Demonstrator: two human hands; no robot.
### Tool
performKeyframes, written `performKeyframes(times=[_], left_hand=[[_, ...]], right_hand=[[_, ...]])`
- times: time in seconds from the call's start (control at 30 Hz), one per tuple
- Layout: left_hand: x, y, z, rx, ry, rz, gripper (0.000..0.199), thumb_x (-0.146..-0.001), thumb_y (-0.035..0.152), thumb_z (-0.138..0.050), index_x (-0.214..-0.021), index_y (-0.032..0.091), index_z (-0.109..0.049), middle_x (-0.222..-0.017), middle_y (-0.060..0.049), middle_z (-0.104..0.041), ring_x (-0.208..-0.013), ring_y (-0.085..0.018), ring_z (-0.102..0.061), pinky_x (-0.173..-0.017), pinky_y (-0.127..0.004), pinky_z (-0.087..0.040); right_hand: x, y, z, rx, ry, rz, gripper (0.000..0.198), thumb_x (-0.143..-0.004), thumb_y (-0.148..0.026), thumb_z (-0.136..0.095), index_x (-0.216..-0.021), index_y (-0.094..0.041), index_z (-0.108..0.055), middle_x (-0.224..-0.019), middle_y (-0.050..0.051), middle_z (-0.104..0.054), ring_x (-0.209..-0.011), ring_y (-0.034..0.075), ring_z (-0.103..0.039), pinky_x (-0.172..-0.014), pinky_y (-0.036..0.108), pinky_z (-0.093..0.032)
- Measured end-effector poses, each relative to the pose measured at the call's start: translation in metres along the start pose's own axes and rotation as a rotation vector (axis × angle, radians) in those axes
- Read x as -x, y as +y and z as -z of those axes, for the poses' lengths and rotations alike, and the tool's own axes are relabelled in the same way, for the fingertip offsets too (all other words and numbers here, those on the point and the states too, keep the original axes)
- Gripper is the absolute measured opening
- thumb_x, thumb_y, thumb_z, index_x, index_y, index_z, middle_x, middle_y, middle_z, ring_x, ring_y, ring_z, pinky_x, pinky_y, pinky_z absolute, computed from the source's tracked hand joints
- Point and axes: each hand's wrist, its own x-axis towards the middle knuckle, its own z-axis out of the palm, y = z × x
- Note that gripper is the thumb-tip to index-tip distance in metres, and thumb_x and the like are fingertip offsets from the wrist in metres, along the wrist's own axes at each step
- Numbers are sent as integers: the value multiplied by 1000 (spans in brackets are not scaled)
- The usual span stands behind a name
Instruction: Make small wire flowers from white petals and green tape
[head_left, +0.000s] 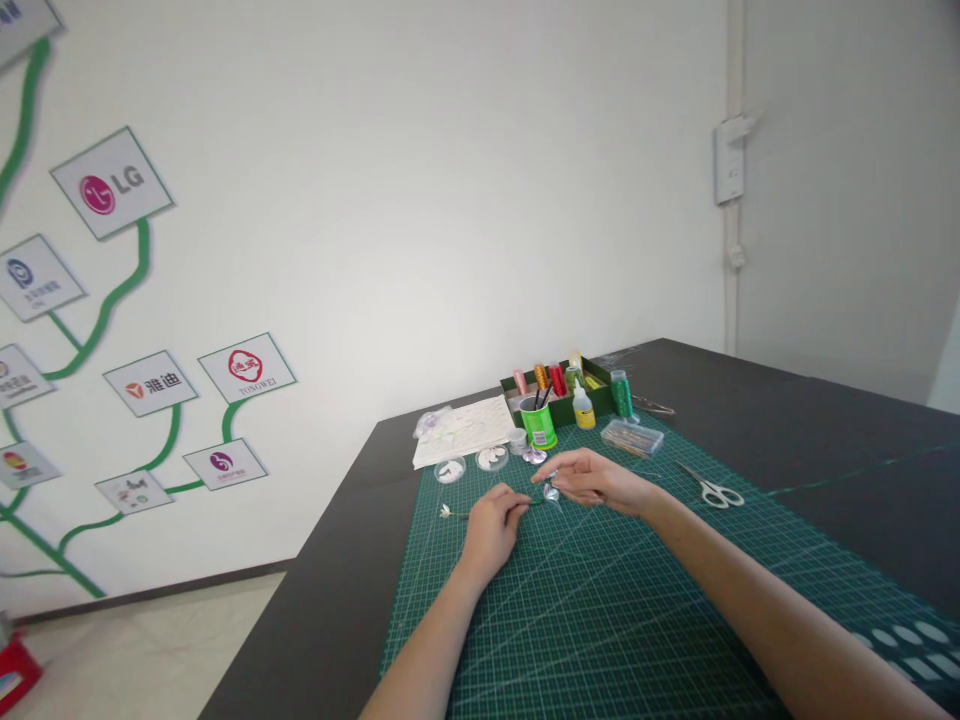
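My left hand [495, 522] rests low over the green cutting mat [600, 600], its thumb and fingers closed in a pinch on a thin green stem [537, 501]. At the stem's right end is a pale, glossy petal-like piece [551, 492]. My right hand [594, 478] hovers over that piece with the index finger stretched left and the other fingers bent in. Anything between those fingers is too small to make out. Left of my left hand, a small white flower [445, 511] lies on a thin stalk. Whether that stalk joins the held stem is hidden.
Behind my hands stand a green can [538, 424], a glue bottle [583, 410] and a box [600, 402] of thread spools. White-handled scissors [718, 492] and a clear case [632, 438] lie right. Two shallow dishes [492, 459] and white sheets [461, 432] are at the left back.
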Motion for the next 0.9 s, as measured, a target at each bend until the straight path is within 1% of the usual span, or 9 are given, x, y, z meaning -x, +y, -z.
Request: performKeyframes(times=[0.13,0.2,0.33,0.4,0.6,0.77,0.9], left_hand=[[0,1,1,16,7,-8,24,-91,15,-54,-101,23,-74,-90,-3,-67,-83,-16,-62,-76,-27,-47],[0,1,0,13,7,-14,25,-91,15,-54,-103,24,-74,-90,-3,-67,-83,-16,-62,-76,-27,-47],[0,2,-1,5,6,-22,24,-92,16,-55,-104,24,-74,-88,-3,-67,-82,-15,-62,-76,-26,-47],[0,3,-3,1,0,-26,24,-92,16,-54,-103,23,-74,-88,-3,-67,-82,-15,-62,-76,-26,-48],[1,5,-9,-36,-29,-58,23,-92,16,-55,-101,22,-74,-90,-3,-67,-83,-14,-63,-77,-25,-48],[2,7,-9,-68,-47,-76,23,-92,16,-54,-102,23,-74,-90,-3,-67,-84,-15,-63,-78,-26,-48],[2,9,-7,-89,-51,-79,23,-92,16,-54,-101,22,-74,-91,-3,-67,-84,-15,-63,-77,-26,-48]], right_hand=[[1,2,4,-2,4,-2,30,-87,-29,-67,-110,-10,-69,-45,-10,-32,-41,5,-21,-40,21,-13],[2,1,5,2,-5,-2,29,-87,-29,-67,-109,-10,-70,-45,-10,-33,-41,4,-22,-40,21,-13],[4,-3,6,13,-51,-23,26,-86,-29,-68,-101,-8,-72,-46,-8,-39,-40,4,-25,-40,22,-14],[5,-4,6,3,-68,-30,28,-85,-29,-68,-102,-8,-72,-46,-8,-41,-39,4,-25,-40,22,-14],[5,1,7,-51,-30,-31,31,-86,-27,-66,-110,-8,-69,-44,-10,-31,-41,4,-21,-42,21,-14],[5,4,10,-85,-6,-22,34,-85,-27,-67,-113,-8,-69,-44,-10,-30,-42,5,-20,-43,22,-12],[6,3,11,-79,33,-7,30,-84,-25,-68,-110,-9,-70,-44,-10,-30,-42,5,-21,-44,22,-13]])
